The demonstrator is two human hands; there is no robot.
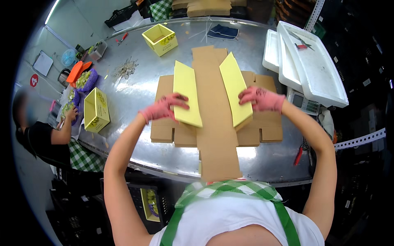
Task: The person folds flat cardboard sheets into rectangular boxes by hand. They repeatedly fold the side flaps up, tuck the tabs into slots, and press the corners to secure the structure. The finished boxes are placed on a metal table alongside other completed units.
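Observation:
In front of me a long brown cardboard box blank lies on a stack of flat brown cardboard. Two yellow panels fold inward along its sides, a left panel and a right panel. My left hand, in a stained pink glove, grips the outer edge of the left panel, fingers across its yellow face. On the opposite side my right hand, gloved alike, holds the right panel by its outer edge. What lies beneath both panels is hidden.
Assembled yellow boxes stand at the back and left. White foam trays with pruning shears sit at right, by a scale. A co-worker handles netted grapes. A dark blue cloth lies at the back.

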